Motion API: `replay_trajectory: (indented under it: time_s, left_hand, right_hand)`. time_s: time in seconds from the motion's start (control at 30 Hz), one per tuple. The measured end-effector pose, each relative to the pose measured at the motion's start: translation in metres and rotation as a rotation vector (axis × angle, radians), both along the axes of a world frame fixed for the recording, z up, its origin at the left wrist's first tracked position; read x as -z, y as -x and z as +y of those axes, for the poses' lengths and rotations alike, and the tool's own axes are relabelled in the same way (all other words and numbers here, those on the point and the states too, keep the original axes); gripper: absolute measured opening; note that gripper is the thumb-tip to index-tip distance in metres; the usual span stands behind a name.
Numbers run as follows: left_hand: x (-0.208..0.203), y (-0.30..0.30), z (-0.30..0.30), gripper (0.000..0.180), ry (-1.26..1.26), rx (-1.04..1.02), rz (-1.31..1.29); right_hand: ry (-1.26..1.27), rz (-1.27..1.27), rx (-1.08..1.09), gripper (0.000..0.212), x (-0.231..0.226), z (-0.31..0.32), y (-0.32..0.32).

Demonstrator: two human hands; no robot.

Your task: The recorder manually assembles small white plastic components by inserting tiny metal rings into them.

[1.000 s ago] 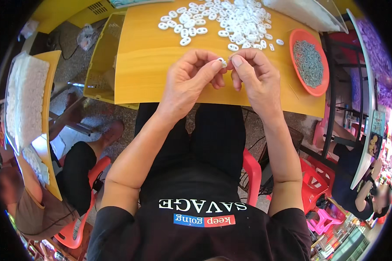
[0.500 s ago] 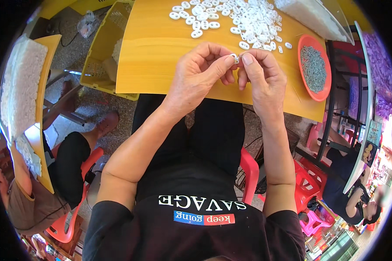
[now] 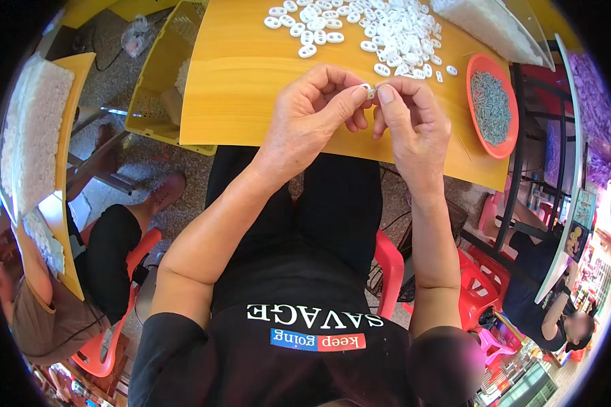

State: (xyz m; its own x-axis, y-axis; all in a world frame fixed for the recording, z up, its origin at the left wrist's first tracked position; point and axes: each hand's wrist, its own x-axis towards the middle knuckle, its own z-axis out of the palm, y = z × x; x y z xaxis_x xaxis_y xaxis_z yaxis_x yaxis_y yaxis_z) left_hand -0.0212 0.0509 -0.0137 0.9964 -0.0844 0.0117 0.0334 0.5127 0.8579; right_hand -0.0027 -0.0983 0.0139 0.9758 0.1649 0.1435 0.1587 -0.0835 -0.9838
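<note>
Between thumb and forefinger, my left hand (image 3: 312, 115) pinches a small white plastic oval piece (image 3: 370, 91) above the table's near edge. My right hand (image 3: 411, 119) is closed too, its thumb and forefinger tips meeting at the piece's right side. Whatever those right fingertips grip is too small to make out. Beyond my hands, a loose heap of white two-holed ovals (image 3: 404, 41) lies on the yellow table (image 3: 237, 88). To the right, an orange-red oval dish (image 3: 513, 129) holds many thin grey metal pieces (image 3: 490, 108), which look like screws.
A clear container of white pieces (image 3: 485, 30) stands at the table's far right. Left of the table is a yellow crate (image 3: 146, 102). A person (image 3: 61, 305) sits at another table on the left; another person (image 3: 557, 312) is at far right. Red plastic stools (image 3: 478, 285) stand at right.
My hands stay nearly in place, with only a slight shift of the right hand. The white piece is still between the fingertips.
</note>
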Motion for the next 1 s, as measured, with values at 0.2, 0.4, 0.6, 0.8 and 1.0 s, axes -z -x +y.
replay_trajectory:
  time_s: [0.2, 0.4, 0.6, 0.8, 1.0]
  left_hand:
    - [0.001, 0.001, 0.0, 0.014, -0.005, -0.01, 0.005]
    - [0.004, 0.001, 0.0, 0.013, -0.001, -0.016, -0.012]
    - [0.002, 0.0, -0.001, 0.011, -0.003, -0.037, -0.013]
    - [0.001, -0.001, -0.001, 0.012, -0.014, -0.018, -0.018]
    - [0.003, 0.0, 0.0, 0.014, -0.027, 0.003, -0.037]
  right_hand:
    - [0.052, -0.023, 0.012, 0.009, 0.001, 0.0, 0.001]
    - [-0.021, -0.014, -0.009, 0.008, 0.005, 0.003, 0.002]
    - [0.006, -0.002, -0.037, 0.01, 0.002, 0.001, 0.0]
    - [0.063, -0.075, -0.06, 0.016, -0.005, -0.005, -0.001]
    - [0.397, -0.343, -0.076, 0.013, -0.011, -0.012, -0.006]
